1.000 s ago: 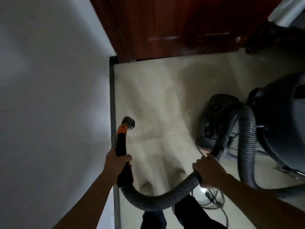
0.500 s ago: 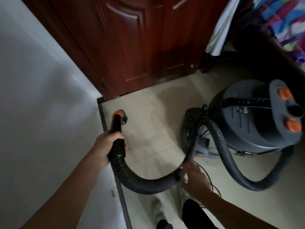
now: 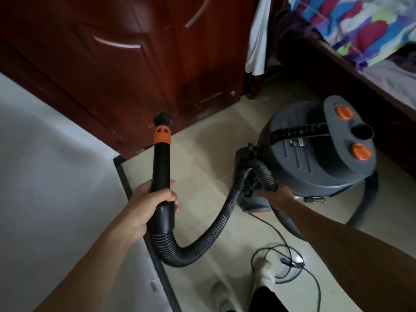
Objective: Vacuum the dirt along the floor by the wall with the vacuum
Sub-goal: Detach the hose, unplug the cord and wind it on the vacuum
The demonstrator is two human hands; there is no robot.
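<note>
1. The wall (image 3: 45, 176) fills the left and meets the tiled floor (image 3: 202, 158) at a dark skirting strip (image 3: 126, 185) running up to a wooden door (image 3: 112, 64); that seam is the line to follow; no dirt along it is plain enough to make out.
2. The vacuum (image 3: 315, 154), a grey drum with orange knobs, stands on the floor at the right, well apart from the wall; it likely wants drawing nearer so the hose cannot tug the tip off line.
3. The ribbed hose (image 3: 202, 242) sags in a loop between drum and wand; keep that slack, clear of the loose cord (image 3: 281, 246) on the tiles.
4. The black wand (image 3: 161, 172) is near the strip, its orange-collared nozzle (image 3: 162, 119) aimed at the door's foot and seemingly lifted; lower it to the tiles and run it slowly beside the strip.
5. The left hand (image 3: 150, 206) has its fingers wrapped round the wand's lower part; good for steering.
6. The right hand (image 3: 275, 194) reaches to the hose beside the drum; its fingers are blurred and partly hidden, so whether they grasp anything I cannot tell.
</note>
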